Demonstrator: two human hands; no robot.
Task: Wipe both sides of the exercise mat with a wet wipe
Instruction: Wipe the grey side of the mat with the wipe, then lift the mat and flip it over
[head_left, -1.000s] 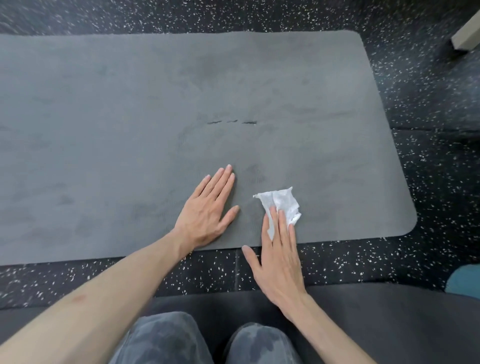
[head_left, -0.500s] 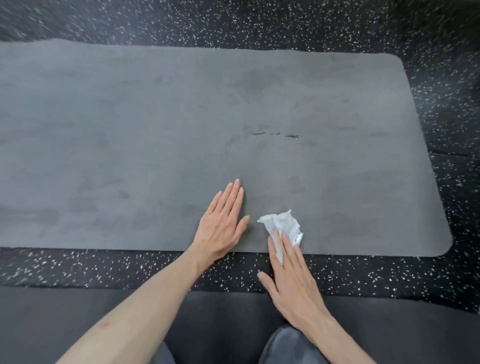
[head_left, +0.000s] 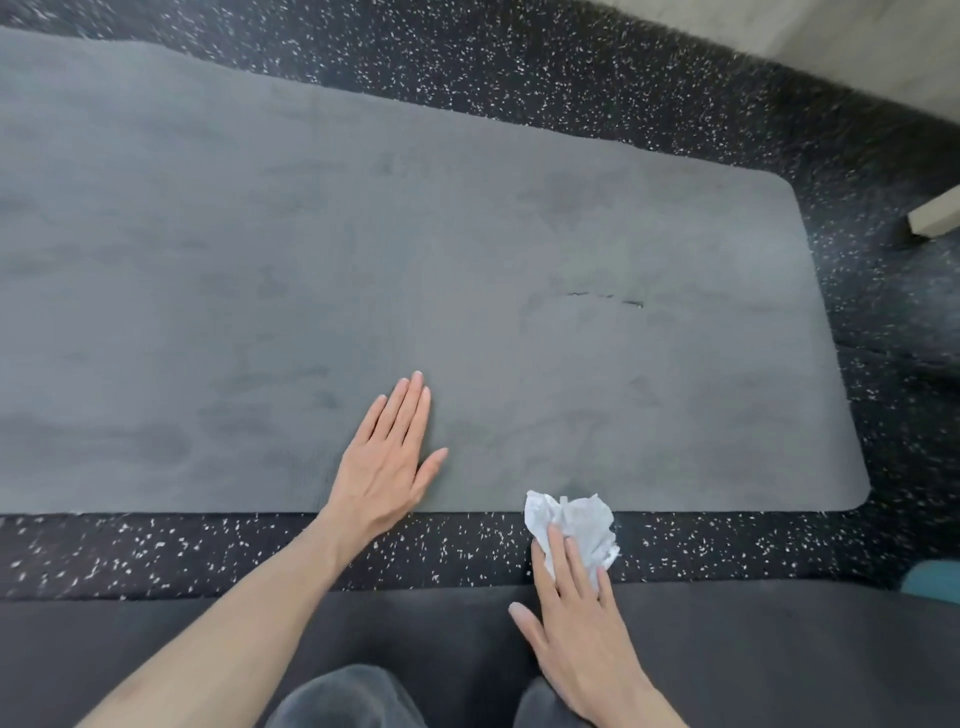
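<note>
A grey exercise mat (head_left: 363, 249) lies flat on the speckled black floor, with darker damp streaks and a short dark mark right of its middle. My left hand (head_left: 389, 457) rests flat on the mat near its near edge, fingers straight and together. My right hand (head_left: 576, 618) presses straight fingers onto a crumpled white wet wipe (head_left: 576, 525). The wipe lies across the mat's near edge, mostly on the floor.
A darker mat (head_left: 753, 649) lies under my knees (head_left: 343, 696) at the bottom. A pale furniture leg (head_left: 935, 215) stands on the floor at the right, a light wall base (head_left: 831, 47) runs along the top right, and a teal object (head_left: 935, 574) shows at the right edge.
My right hand has dragged the wipe toward me, from on the mat to over its near edge onto the floor. My left hand stays flat on the mat. The view has shifted.
</note>
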